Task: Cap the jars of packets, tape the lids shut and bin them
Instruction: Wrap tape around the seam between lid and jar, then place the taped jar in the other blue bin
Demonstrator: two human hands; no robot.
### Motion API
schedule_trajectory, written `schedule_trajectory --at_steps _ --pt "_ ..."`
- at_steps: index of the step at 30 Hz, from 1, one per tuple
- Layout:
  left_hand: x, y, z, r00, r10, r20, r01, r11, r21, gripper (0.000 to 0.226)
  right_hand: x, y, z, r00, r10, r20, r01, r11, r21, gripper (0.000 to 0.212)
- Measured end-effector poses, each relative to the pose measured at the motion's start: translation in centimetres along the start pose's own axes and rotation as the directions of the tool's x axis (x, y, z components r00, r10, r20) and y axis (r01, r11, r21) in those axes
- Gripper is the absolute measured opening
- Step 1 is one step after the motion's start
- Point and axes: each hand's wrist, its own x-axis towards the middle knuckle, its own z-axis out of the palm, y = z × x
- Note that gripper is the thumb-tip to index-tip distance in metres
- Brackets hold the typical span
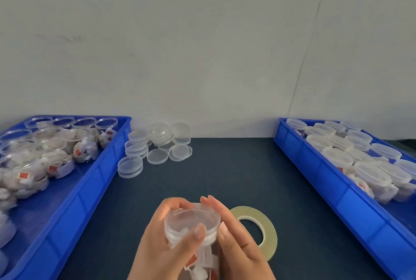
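Observation:
Low in the middle of the view I hold a clear jar of packets (202, 257) with a clear lid (191, 221) on its mouth. My left hand (166, 241) grips the jar, its thumb on the lid's rim. My right hand (236, 241) lies against the jar's right side, fingers along the lid. A roll of clear tape (265, 228) lies flat on the dark table just right of my hands, partly hidden by my right hand.
A blue bin (90, 178) at the left holds several open jars of packets. Loose clear lids (155, 144) are stacked at the back centre. A blue bin (333, 185) at the right holds several capped jars. A pale wall rises behind the table.

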Motion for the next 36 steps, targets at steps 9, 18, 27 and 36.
schedule_trajectory --at_steps 9,18,27,36 --pt "1.1 1.7 1.2 0.998 -0.024 0.050 0.028 0.997 -0.074 0.100 1.3 -2.6 0.2 0.997 0.017 -0.077 -0.015 1.000 0.026 0.056" --pt "0.8 2.0 2.8 0.992 0.088 -0.095 -0.067 0.978 0.199 0.067 1.4 -2.3 -0.6 0.992 -0.024 -0.120 0.028 0.999 0.026 0.043" --pt "1.2 1.2 1.8 0.995 0.025 0.094 -0.036 0.993 0.112 0.064 2.8 -6.4 -3.6 0.972 0.056 0.228 0.160 0.551 -0.819 0.086" --pt "2.1 -1.7 0.3 1.000 0.024 -0.018 -0.023 0.999 0.040 0.051 3.0 -13.7 -10.4 0.912 -0.303 -0.277 -0.120 0.447 -0.887 0.081"
